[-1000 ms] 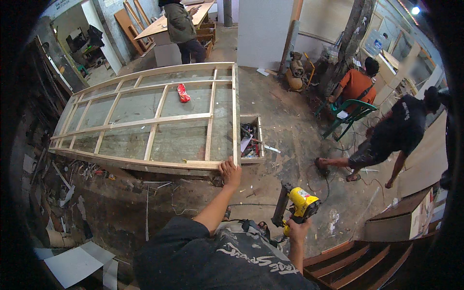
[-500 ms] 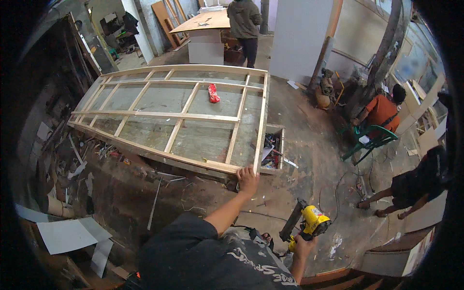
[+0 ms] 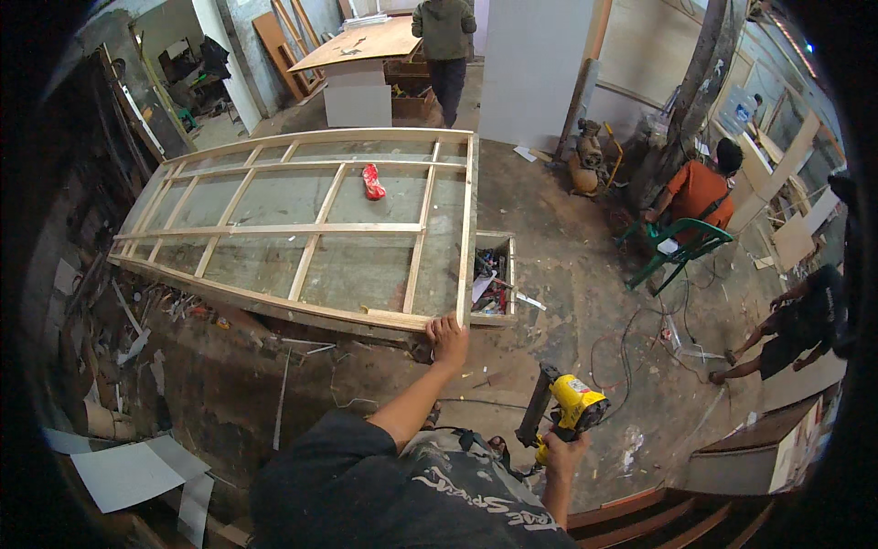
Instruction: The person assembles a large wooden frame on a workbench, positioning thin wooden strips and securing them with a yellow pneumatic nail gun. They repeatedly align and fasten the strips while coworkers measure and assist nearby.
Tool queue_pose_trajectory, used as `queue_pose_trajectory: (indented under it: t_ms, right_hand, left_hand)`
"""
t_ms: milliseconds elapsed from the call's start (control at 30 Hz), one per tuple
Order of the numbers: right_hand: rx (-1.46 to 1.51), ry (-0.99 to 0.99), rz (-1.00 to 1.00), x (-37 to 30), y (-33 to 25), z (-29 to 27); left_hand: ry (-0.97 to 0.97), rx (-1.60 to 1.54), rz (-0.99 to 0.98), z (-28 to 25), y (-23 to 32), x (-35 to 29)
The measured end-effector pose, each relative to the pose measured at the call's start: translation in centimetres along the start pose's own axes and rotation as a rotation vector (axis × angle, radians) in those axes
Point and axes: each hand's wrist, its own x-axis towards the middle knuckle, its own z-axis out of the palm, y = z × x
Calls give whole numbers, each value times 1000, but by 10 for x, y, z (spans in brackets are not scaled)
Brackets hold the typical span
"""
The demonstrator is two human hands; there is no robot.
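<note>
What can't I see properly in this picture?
All in the head view:
Gripped part of the yellow nail gun: the right hand covers it.
Whether the left hand grips or just rests on the wooden frame: its back hides the palm.
Bits in the wooden box: jumbled, too small to name.
Slatted brown rack: cut off by the bottom edge.
Far person: head cut off by the top edge.

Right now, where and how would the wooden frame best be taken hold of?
Probably the wooden frame is best gripped by its slim outer rails at the near right corner, coming from the person's side. It lies flat, and that corner is closest, with the left hand on it. The right hand holds a yellow nail gun.
</note>
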Motion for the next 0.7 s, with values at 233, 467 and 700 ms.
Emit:
queue_pose_trajectory:
  t_ms: [233,467,700]
  right_hand:
    - [49,102,75,-1,5,1]
    - [37,146,48,-1,11,-2]
    - [25,72,67,1,4,-8]
  left_hand:
    - [-9,66,-6,11,-2,-4]
    - [41,89,37,7,-6,-6]
    - [-41,51,-41,-10,6,-3]
